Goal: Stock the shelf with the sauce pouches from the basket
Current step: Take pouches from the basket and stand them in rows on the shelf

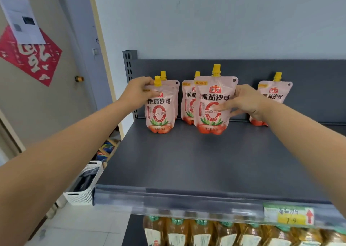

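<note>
Several pink sauce pouches with yellow caps stand on the dark grey shelf (187, 157). My left hand (137, 92) grips the top left corner of the front left pouch (160, 111), which stands before another pouch (173, 85). My right hand (245, 100) holds the right side of the middle front pouch (213, 103), its thumb across the label; a further pouch (188, 99) stands right behind it. A lone pouch (274, 92) stands at the right against the back panel, partly hidden by my right wrist. The white basket (84, 187) sits on the floor at lower left.
The shelf's front rail carries a price tag (288, 215). Bottles of amber liquid (202, 232) fill the shelf below. A door with a red paper decoration (31, 56) is on the left. A slotted upright (129, 68) marks the shelf's left end.
</note>
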### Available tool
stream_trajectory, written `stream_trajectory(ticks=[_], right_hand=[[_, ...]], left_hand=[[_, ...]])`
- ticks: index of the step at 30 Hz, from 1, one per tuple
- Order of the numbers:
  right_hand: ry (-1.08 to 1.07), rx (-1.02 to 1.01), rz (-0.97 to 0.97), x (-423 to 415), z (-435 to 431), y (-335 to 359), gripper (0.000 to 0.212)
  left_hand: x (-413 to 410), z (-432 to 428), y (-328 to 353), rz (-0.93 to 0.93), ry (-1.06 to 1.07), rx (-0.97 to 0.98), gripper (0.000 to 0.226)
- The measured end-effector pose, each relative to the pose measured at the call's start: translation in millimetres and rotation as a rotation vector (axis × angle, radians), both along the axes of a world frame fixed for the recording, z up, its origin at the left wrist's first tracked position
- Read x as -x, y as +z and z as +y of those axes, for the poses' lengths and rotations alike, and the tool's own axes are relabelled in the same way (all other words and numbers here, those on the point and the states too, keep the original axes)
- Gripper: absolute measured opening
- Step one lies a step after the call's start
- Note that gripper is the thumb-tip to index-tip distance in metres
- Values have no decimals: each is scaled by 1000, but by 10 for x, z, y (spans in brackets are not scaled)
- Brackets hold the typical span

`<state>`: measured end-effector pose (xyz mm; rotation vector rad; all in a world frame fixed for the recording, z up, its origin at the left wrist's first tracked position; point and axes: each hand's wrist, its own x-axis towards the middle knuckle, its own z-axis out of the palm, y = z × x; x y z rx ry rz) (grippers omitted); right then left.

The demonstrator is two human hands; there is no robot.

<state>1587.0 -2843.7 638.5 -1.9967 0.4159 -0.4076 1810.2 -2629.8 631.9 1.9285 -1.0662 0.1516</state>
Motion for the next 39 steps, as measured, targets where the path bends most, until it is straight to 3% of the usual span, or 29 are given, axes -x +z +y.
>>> stream_trajectory(ticks=[6, 11, 18, 27, 34, 39], right_hand=[[26, -29, 52, -284, -39, -71, 34], [32, -58, 93, -472, -77, -198, 32], [36, -109, 93, -612, -79, -279, 36], [-15, -109, 58, -558, 6, -232, 32], [-97, -90, 43, -455, 63, -291, 55], [-210, 32, 51, -297, 167, -320, 65]], left_hand=[[-72, -39, -46, 2, -10, 26, 17], [-33, -39, -99, -178, 76, -83, 53], [72, 43, -144, -306, 179, -141, 87], [66, -35, -271, -288, 141, -174, 91], [107, 33, -286, -388, 238, -209, 96], [173, 75, -290, -480, 368, -184, 119]])
